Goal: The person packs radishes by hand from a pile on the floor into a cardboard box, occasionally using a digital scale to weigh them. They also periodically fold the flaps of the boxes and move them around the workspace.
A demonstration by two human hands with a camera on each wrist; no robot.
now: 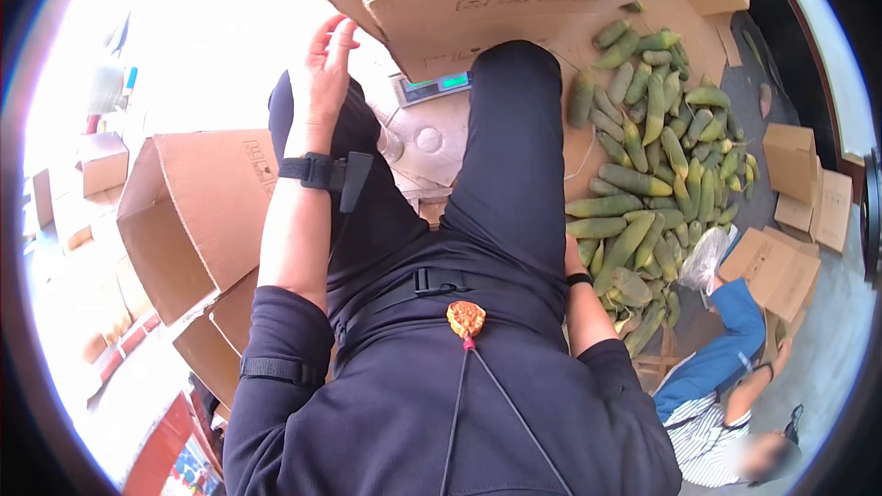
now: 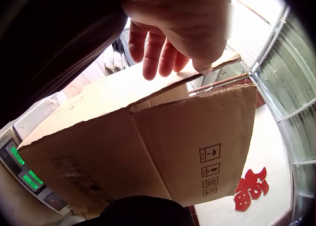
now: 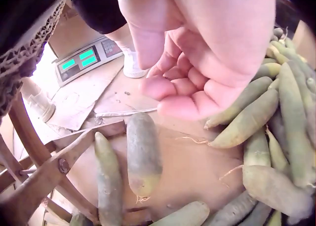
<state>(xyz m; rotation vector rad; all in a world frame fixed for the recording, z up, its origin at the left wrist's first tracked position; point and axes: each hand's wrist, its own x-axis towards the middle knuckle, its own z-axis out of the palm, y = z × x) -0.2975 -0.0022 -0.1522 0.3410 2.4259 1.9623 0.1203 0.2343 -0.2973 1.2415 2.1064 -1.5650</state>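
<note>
My left hand (image 1: 328, 73) is at the near left edge of an upright, open-topped cardboard box (image 1: 519, 18), its fingers loosely bent. In the left wrist view these fingers (image 2: 152, 56) hang beside the box's top flaps, with nothing in them. My right hand (image 3: 197, 63) is down by my right thigh, which partly covers it in the head view. Its fingers curl loosely around nothing, above the cardboard-covered floor. Below the fingertips lies a thick green radish (image 3: 143, 154), and a slimmer radish (image 3: 108, 179) lies beside it. Some green radishes are inside the box too.
A large pile of green radishes (image 1: 634, 184) spreads on my right. Under the box stands a scale (image 3: 89, 60) with lit green displays. A wooden slatted frame (image 3: 64, 167) is by my right hand. Another open carton (image 1: 207, 202) stands left; a person (image 1: 712, 386) sits at lower right.
</note>
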